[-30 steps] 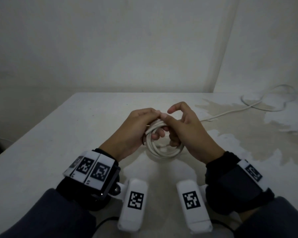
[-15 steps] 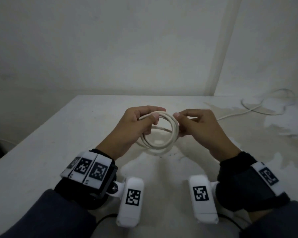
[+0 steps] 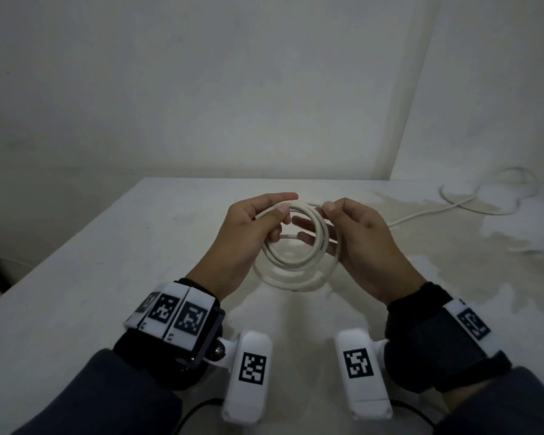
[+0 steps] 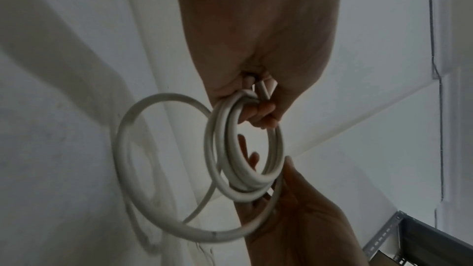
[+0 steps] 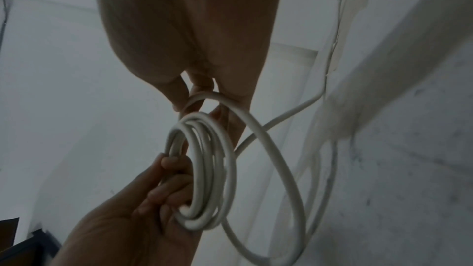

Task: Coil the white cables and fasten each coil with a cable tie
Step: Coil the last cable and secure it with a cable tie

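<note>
A white cable coil (image 3: pixel 299 262) of several turns hangs above the table between both hands. My left hand (image 3: pixel 280 211) grips its top left side, thumb over the strands and fingers curled through the ring (image 4: pixel 245 149). My right hand (image 3: pixel 324 211) pinches the cable at the coil's top right, its other fingers spread behind the turns. One wider, looser loop (image 5: pixel 276 169) droops below the tight turns (image 5: pixel 204 169). The free cable (image 3: pixel 421 213) trails from the right hand across the table to the right. No cable tie is in view.
The white table (image 3: pixel 107 277) has a stained, peeling patch (image 3: pixel 453 246) on its right half. More white cable lies in loose loops (image 3: pixel 484 189) at the far right by the wall. A grey metal shelf frame (image 4: pixel 422 236) shows in the left wrist view.
Both hands have lifted the coil and drawn apart, opening it into a ring. The right hand has brought round another, wider loop that now hangs under the coil.
</note>
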Motion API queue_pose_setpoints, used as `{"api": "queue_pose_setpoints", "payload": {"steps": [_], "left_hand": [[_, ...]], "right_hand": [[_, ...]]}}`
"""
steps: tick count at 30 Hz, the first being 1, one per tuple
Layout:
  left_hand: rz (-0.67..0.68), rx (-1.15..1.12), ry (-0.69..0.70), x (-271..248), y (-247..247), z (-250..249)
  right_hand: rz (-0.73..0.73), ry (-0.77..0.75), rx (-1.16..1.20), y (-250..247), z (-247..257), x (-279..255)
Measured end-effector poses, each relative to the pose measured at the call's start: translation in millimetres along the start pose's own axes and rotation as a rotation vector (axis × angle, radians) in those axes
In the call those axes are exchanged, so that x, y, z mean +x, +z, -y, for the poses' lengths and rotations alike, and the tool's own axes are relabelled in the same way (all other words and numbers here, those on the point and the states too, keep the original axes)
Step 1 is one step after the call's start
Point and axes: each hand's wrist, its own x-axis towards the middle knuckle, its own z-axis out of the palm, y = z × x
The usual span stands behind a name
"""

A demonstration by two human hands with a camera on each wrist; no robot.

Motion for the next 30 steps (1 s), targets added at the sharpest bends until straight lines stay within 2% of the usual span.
{"api": "queue_pose_setpoints", "payload": {"steps": [4,9,14,18,21,25,30], "left_hand": [[-0.053,-0.075,-0.027,-1.9,5.3,1.6],[-0.079,-0.180,-0.124,-3.0,13.5,5.5],[-0.029,-0.297,-0.218,-3.3,17.9,2.9],[-0.059,-0.241,-0.184,-3.0,16.5,3.1],[-0.108,-0.254,-0.163,-4.0,17.0,4.0],[-0.084,-0.204,-0.181,-4.8,19.3,7.5],[0.000,0.076,-0.096,-2.5,15.0,14.0]], "right_hand": [[0.007,0.117,0.262,10.8,2.1,-4.5],[-0.012,0.154,0.191,16.9,-1.4,-5.8],[-0.014,0.249,0.292,11.1,-4.5,0.3],[0.077,0.389,0.298,9.7,-5.6,1.8],[0.163,0.413,0.291,9.7,-2.5,0.8],[0.061,0.390,0.299,9.0,-3.8,1.2],[-0.096,0.325,0.343,2.6,-3.1,6.4]]}}
